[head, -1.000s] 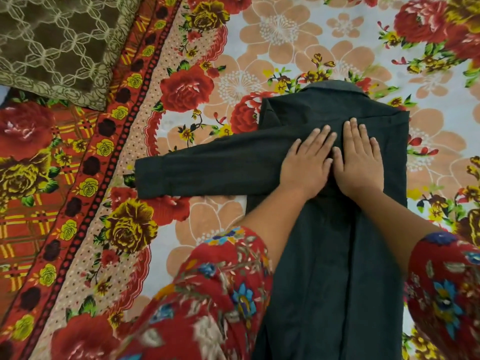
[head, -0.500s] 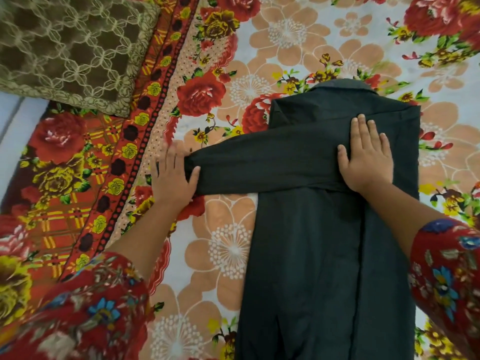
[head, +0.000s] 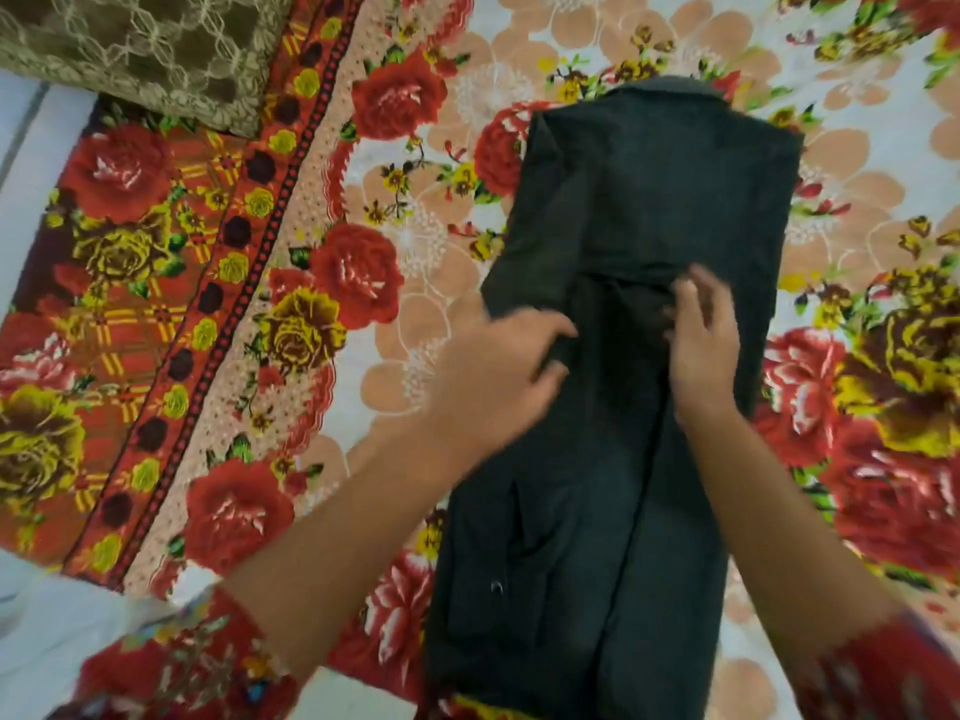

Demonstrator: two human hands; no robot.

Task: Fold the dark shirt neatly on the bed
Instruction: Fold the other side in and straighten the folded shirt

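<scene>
Two things lie off to the left, a patterned cushion [head: 130, 44] and the floral bed [head: 363, 262]; next comes the left hand [head: 493, 381], blurred, seemingly pinching the folded-in sleeve [head: 519, 288] at the left edge of the dark shirt [head: 649, 189], which lies lengthwise on the bed. Just beside it the right hand [head: 701, 350] rests on the centre crease, its grip unclear. Lay the sleeve straight down the panel, smooth it flat, and keep both side edges parallel.
</scene>
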